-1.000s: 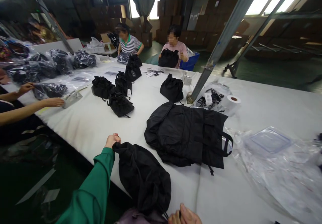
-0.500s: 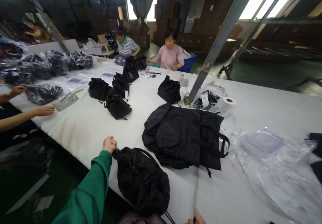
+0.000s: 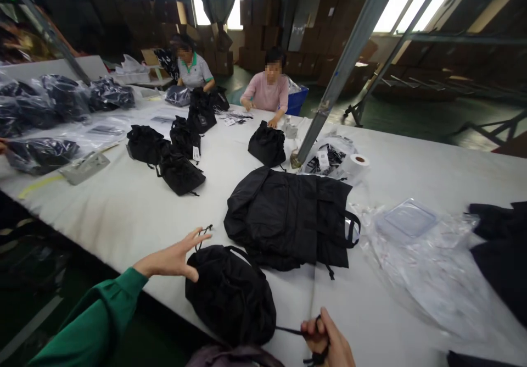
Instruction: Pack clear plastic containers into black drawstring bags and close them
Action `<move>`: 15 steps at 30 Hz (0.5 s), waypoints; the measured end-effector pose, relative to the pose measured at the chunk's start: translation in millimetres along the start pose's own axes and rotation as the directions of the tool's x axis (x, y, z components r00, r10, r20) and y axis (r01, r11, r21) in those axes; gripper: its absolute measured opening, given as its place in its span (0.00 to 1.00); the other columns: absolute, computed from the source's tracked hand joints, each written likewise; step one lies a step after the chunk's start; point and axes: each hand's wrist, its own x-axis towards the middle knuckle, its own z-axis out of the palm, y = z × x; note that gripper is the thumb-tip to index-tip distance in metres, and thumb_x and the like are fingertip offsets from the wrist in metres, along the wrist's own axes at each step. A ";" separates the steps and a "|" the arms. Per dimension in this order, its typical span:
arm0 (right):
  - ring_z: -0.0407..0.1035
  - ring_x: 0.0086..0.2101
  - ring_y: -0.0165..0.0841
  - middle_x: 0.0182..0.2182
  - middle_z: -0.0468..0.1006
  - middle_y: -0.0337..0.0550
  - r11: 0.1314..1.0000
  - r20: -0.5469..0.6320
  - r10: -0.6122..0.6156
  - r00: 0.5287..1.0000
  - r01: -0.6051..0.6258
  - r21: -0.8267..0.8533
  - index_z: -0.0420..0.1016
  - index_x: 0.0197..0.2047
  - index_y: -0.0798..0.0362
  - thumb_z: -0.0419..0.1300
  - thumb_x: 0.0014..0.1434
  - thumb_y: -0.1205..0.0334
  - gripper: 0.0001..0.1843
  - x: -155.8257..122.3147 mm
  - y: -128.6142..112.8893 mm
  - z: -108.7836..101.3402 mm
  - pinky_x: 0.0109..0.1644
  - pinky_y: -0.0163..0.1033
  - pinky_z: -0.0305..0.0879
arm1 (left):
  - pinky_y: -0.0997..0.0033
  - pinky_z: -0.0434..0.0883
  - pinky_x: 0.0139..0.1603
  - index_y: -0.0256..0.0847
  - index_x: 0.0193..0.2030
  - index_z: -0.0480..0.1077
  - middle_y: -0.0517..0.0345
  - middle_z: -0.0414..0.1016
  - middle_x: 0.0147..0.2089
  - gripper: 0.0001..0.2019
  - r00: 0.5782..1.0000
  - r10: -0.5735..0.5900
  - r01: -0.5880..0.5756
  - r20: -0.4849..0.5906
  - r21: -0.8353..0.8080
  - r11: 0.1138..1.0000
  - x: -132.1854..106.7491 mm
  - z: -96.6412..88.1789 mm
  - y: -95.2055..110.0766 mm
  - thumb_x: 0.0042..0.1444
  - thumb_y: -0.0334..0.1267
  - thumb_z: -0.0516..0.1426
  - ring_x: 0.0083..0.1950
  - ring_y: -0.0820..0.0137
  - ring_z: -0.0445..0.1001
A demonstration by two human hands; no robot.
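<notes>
A black drawstring bag (image 3: 230,295) lies at the table's near edge, its ends gathered. My left hand (image 3: 175,254), in a green sleeve, is at the bag's left end, thumb and fingers spread apart. A thin loop of cord sticks up by its fingertips. At the lower right, my right hand (image 3: 327,339) is closed on a black drawstring (image 3: 289,330), which stretches straight from the bag's right end. Just beyond lies a larger black backpack (image 3: 284,218), flat, with its handle to the right.
Smaller black pouches (image 3: 181,166) stand farther left, and one black pouch (image 3: 267,144) is under a co-worker's hand. A metal post (image 3: 349,65) rises from the table beside a tape roll (image 3: 357,165). Clear plastic bags (image 3: 428,279) and dark fabric (image 3: 502,251) lie right.
My left hand has let go of the cord and spread its fingers. My right hand has come further into view, pulling the drawstring taut. A co-worker's hand has reached the far pouch.
</notes>
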 end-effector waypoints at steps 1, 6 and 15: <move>0.72 0.30 0.39 0.21 0.70 0.40 1.000 -0.037 0.002 0.999 -0.002 -0.004 0.65 0.19 0.46 0.64 0.51 0.41 0.22 -1.4 -1.3 1.9 0.41 0.47 0.75 | 0.58 0.62 0.63 0.48 0.47 0.76 0.48 0.67 0.63 0.38 0.997 0.016 -0.014 0.073 -0.021 1.000 -3.6 8.6 -2.9 0.22 0.22 0.71 0.67 0.46 0.59; 0.73 0.32 0.36 0.23 0.73 0.39 0.998 -0.098 -0.012 0.995 0.007 -0.055 0.63 0.22 0.51 0.66 0.47 0.39 0.25 -0.4 0.6 8.5 0.44 0.43 0.74 | 0.65 0.73 0.38 0.45 0.38 0.76 0.56 0.77 0.32 0.16 0.999 0.011 -0.018 -0.050 -0.145 0.989 -3.0 36.4 -12.8 0.39 0.31 0.67 0.42 0.54 0.76; 0.65 0.57 0.48 0.52 0.76 0.50 0.904 -0.263 -0.180 0.948 0.054 -0.424 0.69 0.57 0.51 0.60 0.46 0.30 0.43 23.3 9.5 -2.7 0.60 0.51 0.64 | 0.75 0.67 0.19 0.34 0.39 0.73 0.63 0.68 0.23 0.20 0.964 -0.197 0.209 -0.179 0.050 0.977 -33.3 -27.9 12.5 0.49 0.51 0.64 0.22 0.73 0.65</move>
